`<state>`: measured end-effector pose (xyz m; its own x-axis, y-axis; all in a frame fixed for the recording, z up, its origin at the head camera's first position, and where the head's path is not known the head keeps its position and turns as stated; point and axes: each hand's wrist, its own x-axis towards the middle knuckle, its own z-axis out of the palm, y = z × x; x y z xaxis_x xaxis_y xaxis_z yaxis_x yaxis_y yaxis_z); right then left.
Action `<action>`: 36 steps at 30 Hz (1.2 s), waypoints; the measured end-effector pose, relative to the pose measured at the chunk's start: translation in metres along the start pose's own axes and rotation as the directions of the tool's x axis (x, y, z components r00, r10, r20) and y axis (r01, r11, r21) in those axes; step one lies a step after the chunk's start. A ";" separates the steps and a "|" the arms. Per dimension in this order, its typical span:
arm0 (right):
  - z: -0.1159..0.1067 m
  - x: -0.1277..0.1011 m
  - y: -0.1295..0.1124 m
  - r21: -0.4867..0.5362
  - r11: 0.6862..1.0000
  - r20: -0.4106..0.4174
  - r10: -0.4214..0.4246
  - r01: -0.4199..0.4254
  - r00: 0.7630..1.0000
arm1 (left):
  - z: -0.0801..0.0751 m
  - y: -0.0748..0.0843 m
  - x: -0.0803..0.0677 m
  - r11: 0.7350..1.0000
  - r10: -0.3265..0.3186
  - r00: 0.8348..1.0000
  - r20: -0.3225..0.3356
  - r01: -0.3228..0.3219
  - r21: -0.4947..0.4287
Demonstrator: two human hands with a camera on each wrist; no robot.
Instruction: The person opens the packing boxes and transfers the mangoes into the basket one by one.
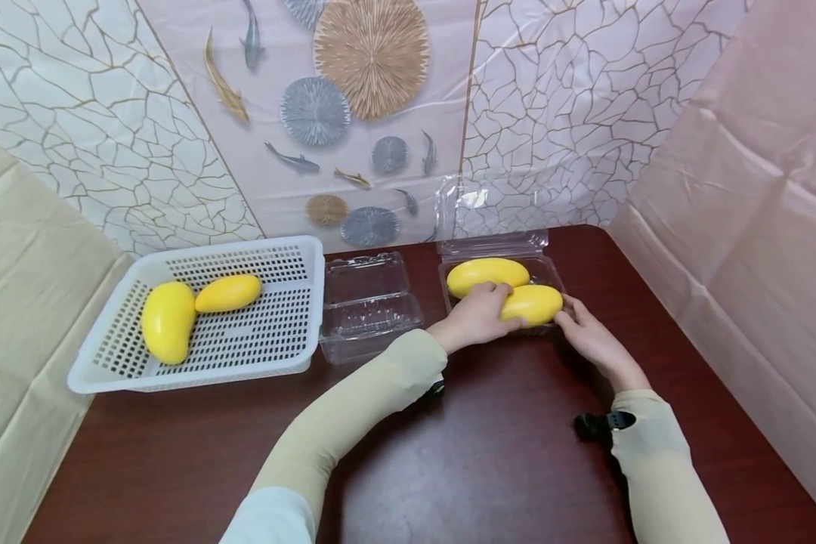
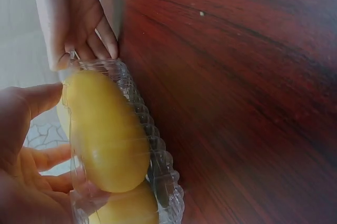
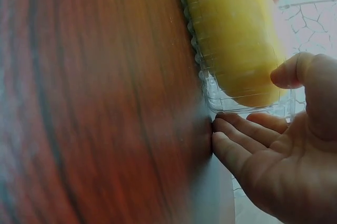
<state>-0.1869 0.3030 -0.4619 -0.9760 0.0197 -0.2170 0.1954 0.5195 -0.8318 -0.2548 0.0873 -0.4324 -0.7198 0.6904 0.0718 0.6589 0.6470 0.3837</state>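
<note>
Two yellow mangoes lie in a clear plastic clamshell box, its lid [image 1: 489,200] raised against the wall. The rear mango [image 1: 486,276] sits beside the front mango [image 1: 533,304]. My left hand [image 1: 481,313] grips the front mango from its left end, thumb on the near side and fingers over the back. At the box's right end, my right hand [image 1: 595,340] holds the corner. In the right wrist view its thumb [image 3: 289,71] is over the rim by the mango, and its fingers [image 3: 237,147] lie along the box's outer wall [image 3: 253,109].
A white perforated basket [image 1: 197,378] on the left holds a large mango [image 1: 168,323] and a smaller one [image 1: 228,293]. Between the basket and the filled box lies another clear clamshell box [image 1: 370,313], opened out. Patterned cloth walls enclose the dark red table [image 1: 503,446].
</note>
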 end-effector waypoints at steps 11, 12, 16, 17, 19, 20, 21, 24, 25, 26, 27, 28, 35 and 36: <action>0.002 0.000 0.004 0.023 0.999 0.023 -0.039 0.038 0.999 | 0.011 -0.008 0.004 0.979 -0.083 0.996 0.043 0.090 -0.182; 0.002 0.000 0.004 0.022 0.999 0.023 -0.041 0.041 0.999 | 0.013 -0.009 0.004 0.975 -0.092 0.995 0.043 0.099 -0.197; 0.002 0.000 0.002 0.013 0.999 0.018 -0.033 0.033 0.999 | 0.017 -0.011 0.005 0.972 -0.089 0.996 0.025 0.092 -0.215; 0.002 -0.001 0.002 0.013 0.999 0.013 -0.029 0.029 0.999 | 0.017 -0.011 0.005 0.971 -0.088 0.996 0.018 0.090 -0.219; 0.002 -0.001 0.001 0.016 0.999 0.008 -0.028 0.027 1.000 | 0.017 -0.011 0.006 0.971 -0.088 0.996 0.010 0.088 -0.221; 0.002 -0.001 0.000 0.018 0.999 0.007 -0.029 0.029 1.000 | 0.018 -0.012 0.006 0.972 -0.089 0.996 0.007 0.088 -0.219; 0.002 -0.001 0.000 0.018 0.999 0.006 -0.028 0.028 1.000 | 0.018 -0.012 0.007 0.972 -0.091 0.996 0.004 0.089 -0.217; 0.002 -0.001 -0.001 0.015 1.000 0.005 -0.027 0.027 1.000 | 0.018 -0.012 0.007 0.974 -0.090 0.996 -0.001 0.088 -0.209; 0.002 -0.001 -0.001 0.012 1.000 0.005 -0.024 0.024 1.000 | 0.018 -0.012 0.007 0.974 -0.087 0.996 -0.002 0.085 -0.211; 0.002 -0.001 -0.002 0.009 1.000 0.004 -0.021 0.021 1.000 | 0.018 -0.012 0.007 0.974 -0.085 0.996 -0.003 0.082 -0.213; 0.001 -0.001 -0.002 0.004 1.000 0.004 -0.018 0.018 1.000 | 0.018 -0.013 0.007 0.973 -0.080 0.997 -0.006 0.077 -0.216; 0.001 -0.001 -0.002 0.002 1.000 0.003 -0.017 0.017 1.000 | 0.018 -0.013 0.007 0.973 -0.074 0.997 -0.010 0.070 -0.221; 0.000 -0.001 -0.002 -0.012 1.000 0.000 -0.010 0.010 1.000 | 0.017 -0.015 0.006 0.965 -0.032 0.999 -0.042 0.020 -0.262; 0.000 0.000 -0.002 -0.014 1.000 0.002 -0.008 0.008 1.000 | 0.017 -0.015 0.006 0.963 -0.029 0.998 -0.047 0.015 -0.269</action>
<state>-0.1868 0.3019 -0.4607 -0.9774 0.0139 -0.2111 0.1860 0.5316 -0.8263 -0.2656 0.0871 -0.4531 -0.7480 0.6555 0.1042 0.5651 0.5465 0.6180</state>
